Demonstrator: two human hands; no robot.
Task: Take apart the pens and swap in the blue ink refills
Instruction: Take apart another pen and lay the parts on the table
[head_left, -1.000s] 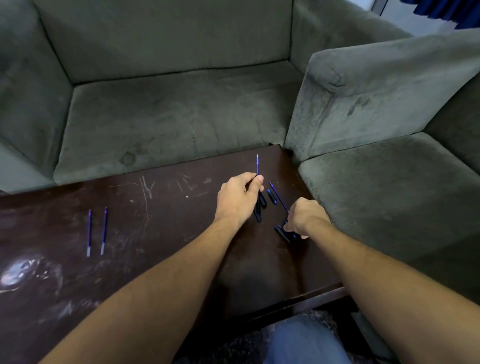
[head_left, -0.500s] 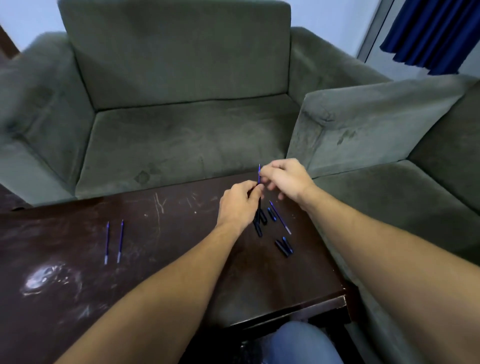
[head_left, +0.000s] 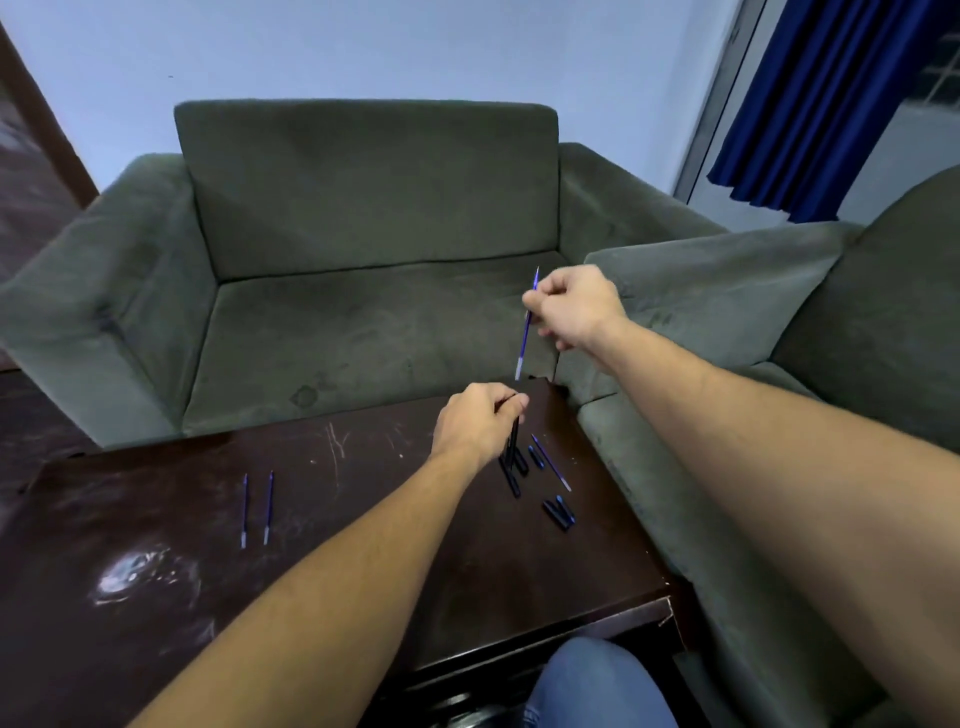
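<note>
Nearest on the dark table (head_left: 363, 561), toward its left, two spare refills (head_left: 256, 509) lie side by side, well apart from the work. Toward the right edge a pair of short black pen pieces (head_left: 559, 512) lies together. Just beyond them are a loose refill (head_left: 551, 463) and further black parts.

The left hand (head_left: 475, 423) is clenched around the top of a black pen barrel (head_left: 514, 441), which is held almost upright with its lower end among the parts on the table. Above and beyond it, the right hand (head_left: 576, 306) pinches a blue refill (head_left: 524, 340) between thumb and forefinger, close to its upper end. The remaining fingers are curled. The refill hangs slightly tilted, pale end down, apart from the barrel and over the far table corner.

The refill is judged very light, thin and bendable. A grip nearer its middle is advised for steering it into the barrel, and contact with the writing tip is to be avoided. The barrel is judged stiff and smooth, and is best gripped round its mid-length. The short pieces are considered liable to roll.

A grey-green sofa (head_left: 363, 322) stands beyond the table.
</note>
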